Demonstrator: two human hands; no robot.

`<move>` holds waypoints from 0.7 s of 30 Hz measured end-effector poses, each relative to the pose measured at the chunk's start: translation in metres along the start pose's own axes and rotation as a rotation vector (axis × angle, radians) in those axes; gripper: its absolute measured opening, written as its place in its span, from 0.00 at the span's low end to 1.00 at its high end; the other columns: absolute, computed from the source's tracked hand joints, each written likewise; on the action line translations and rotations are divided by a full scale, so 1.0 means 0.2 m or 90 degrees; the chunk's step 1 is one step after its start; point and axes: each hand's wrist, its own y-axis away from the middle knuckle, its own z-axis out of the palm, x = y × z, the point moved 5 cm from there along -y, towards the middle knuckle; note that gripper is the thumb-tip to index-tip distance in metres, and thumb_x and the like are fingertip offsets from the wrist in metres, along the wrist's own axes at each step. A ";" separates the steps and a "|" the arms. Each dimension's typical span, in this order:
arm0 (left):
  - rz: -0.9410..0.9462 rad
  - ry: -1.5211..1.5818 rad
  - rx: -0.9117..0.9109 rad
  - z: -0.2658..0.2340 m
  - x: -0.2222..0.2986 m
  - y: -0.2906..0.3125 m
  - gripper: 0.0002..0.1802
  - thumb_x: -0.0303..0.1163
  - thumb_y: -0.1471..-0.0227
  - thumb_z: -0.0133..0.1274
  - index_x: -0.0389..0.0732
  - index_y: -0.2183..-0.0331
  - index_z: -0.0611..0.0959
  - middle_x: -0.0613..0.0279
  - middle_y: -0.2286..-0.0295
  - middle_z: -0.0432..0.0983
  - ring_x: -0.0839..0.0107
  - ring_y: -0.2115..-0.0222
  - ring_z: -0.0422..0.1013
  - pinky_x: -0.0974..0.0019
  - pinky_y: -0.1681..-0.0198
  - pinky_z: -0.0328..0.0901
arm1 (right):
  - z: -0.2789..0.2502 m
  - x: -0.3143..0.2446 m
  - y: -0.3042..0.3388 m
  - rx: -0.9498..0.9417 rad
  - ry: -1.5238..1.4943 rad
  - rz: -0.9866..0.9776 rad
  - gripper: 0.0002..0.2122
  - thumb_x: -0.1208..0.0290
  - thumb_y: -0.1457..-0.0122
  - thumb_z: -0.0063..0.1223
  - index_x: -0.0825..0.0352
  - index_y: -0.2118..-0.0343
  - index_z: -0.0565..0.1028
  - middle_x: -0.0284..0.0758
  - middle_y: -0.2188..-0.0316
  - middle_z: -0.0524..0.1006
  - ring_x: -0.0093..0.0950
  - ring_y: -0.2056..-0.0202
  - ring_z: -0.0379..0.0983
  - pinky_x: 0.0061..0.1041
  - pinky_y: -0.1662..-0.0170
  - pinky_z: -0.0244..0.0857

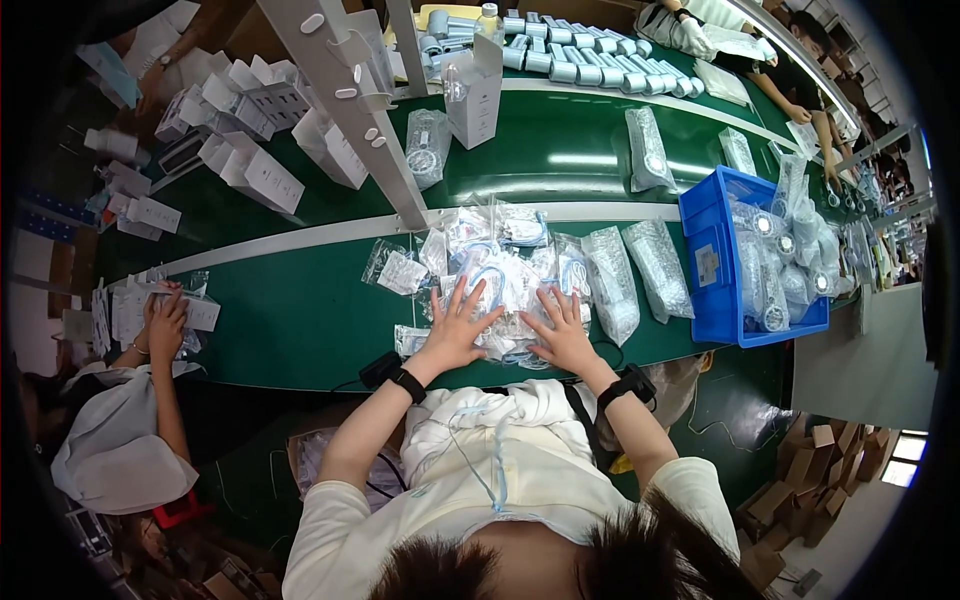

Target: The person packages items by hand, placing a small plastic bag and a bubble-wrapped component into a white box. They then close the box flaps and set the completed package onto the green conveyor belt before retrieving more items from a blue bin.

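A heap of small clear plastic bags [505, 275], some with pale blue cables inside, lies on the green table in front of me. My left hand [458, 330] rests on the heap's near left side, fingers spread. On its near right side lies my right hand [560, 332], also with fingers apart. Neither hand is closed round anything. Just right of the heap are two bubble-wrapped items, one bubble-wrapped package [610, 285] close to my right hand and another bubble-wrapped package [658, 270] beyond it.
A blue crate [712, 270] full of bubble-wrapped items stands at the right. White boxes [250, 170] stand at the far left, and rows of grey-blue cylinders [590, 60] lie at the back. A metal post [350, 100] rises ahead. Co-workers' hands [165, 325] handle a box at left.
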 end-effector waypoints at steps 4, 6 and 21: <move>-0.089 0.076 0.116 -0.10 -0.18 0.10 0.46 0.49 0.72 0.62 0.57 0.48 0.62 0.51 0.43 0.35 0.46 0.43 0.29 0.33 0.49 0.30 | -0.18 0.04 0.13 0.091 -0.025 0.087 0.30 0.56 0.58 0.56 0.48 0.48 0.61 0.40 0.43 0.49 0.45 0.42 0.40 0.53 0.46 0.36; -0.171 0.087 0.194 -0.09 -0.44 0.16 0.47 0.49 0.69 0.61 0.54 0.47 0.59 0.50 0.43 0.34 0.47 0.43 0.29 0.34 0.49 0.30 | -0.19 0.06 0.19 0.073 -0.043 0.118 0.30 0.56 0.58 0.56 0.50 0.48 0.61 0.40 0.43 0.48 0.45 0.42 0.39 0.53 0.46 0.36; -0.294 0.129 0.155 0.12 -0.43 -0.06 0.48 0.46 0.63 0.57 0.47 0.45 0.52 0.47 0.44 0.32 0.47 0.43 0.28 0.34 0.49 0.29 | 0.04 0.25 0.02 -0.076 -0.031 0.004 0.34 0.56 0.58 0.56 0.52 0.46 0.57 0.42 0.42 0.45 0.46 0.42 0.38 0.54 0.46 0.37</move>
